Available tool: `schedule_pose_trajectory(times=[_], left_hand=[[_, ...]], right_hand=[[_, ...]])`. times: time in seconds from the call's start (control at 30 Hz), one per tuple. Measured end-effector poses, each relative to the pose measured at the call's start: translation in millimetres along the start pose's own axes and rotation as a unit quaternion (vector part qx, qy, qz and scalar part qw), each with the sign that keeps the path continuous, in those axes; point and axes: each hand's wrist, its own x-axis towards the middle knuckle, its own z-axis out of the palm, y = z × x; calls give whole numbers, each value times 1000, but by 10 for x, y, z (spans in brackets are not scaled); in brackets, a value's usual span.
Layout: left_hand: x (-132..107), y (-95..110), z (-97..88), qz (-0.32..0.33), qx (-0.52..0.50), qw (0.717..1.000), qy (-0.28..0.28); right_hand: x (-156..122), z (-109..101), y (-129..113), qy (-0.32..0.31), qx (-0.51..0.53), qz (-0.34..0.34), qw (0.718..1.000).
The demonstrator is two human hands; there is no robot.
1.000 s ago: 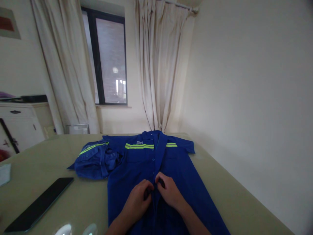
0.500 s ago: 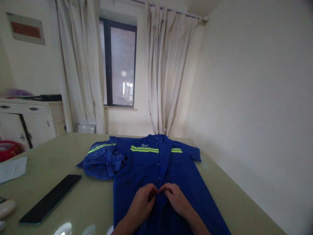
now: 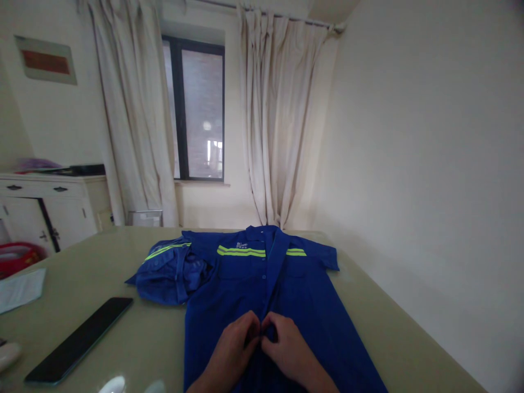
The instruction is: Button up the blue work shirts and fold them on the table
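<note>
A blue work shirt (image 3: 303,295) with yellow-green reflective stripes lies face up on a pale green table (image 3: 155,333), collar toward the window. My left hand (image 3: 235,346) and my right hand (image 3: 286,346) meet at the shirt's button placket near the bottom of the view. Both hands have their fingers curled and pinch the placket fabric, fingertips touching each other. The shirt's left sleeve is bunched up in a heap (image 3: 167,270) beside the body of the shirt.
A black phone (image 3: 79,339) lies on the table to the left. A white cloth (image 3: 20,289) and a white object (image 3: 8,353) sit at the left edge. Beyond stand a white cabinet (image 3: 53,210), curtains and a window; a wall runs close on the right.
Both hands slid slightly down the placket toward me and closed together, fingertips now touching. The camera view shifted a little.
</note>
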Motion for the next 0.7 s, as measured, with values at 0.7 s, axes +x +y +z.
schedule_pose_trajectory(times=[0.7], left_hand=[[-68, 133, -162, -9, -22, 1000, -1]], right_hand=[[82, -109, 156, -30, 57, -6, 998]])
